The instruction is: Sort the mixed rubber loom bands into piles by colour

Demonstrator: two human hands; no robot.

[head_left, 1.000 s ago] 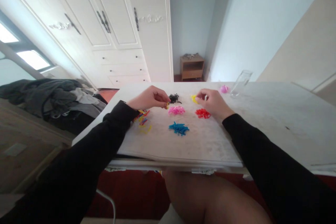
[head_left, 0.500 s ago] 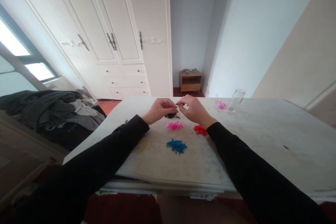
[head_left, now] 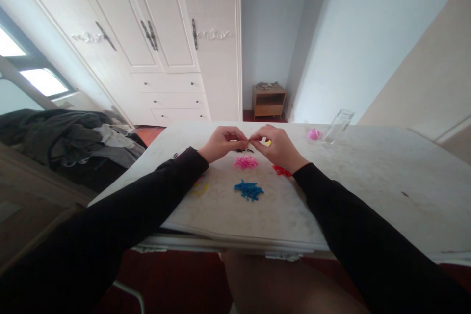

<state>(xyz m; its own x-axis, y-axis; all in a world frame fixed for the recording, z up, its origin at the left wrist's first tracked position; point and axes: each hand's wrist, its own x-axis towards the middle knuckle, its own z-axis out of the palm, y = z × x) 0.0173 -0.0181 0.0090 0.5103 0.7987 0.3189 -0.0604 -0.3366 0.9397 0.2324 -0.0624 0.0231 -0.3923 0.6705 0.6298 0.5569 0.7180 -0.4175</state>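
Observation:
My left hand [head_left: 227, 143] and my right hand [head_left: 276, 146] meet above the table, thumbs and fingertips pinched together. Whatever lies between the fingertips is too small to make out. Just beneath them is a small black pile [head_left: 250, 150], partly covered by the hands. Nearer to me lie a heap of small pink pieces [head_left: 245, 162] and a heap of blue strips [head_left: 248, 190]. Red pieces [head_left: 281, 170] sit beside my right wrist, and a few yellow pieces [head_left: 200, 188] lie by my left sleeve. A bit of yellow [head_left: 268, 143] shows behind my right hand.
The white table [head_left: 368, 196] bears a clear glass jar [head_left: 338, 126] and a round pink object [head_left: 314, 134] at the back right. A small dark mark or scrap [head_left: 405, 194] is on the right side. Dark clothes [head_left: 66, 142] are heaped at the left.
The view has tipped down slightly, so the background sits higher. My fingertips have come closer together, and some yellow now shows behind my right hand.

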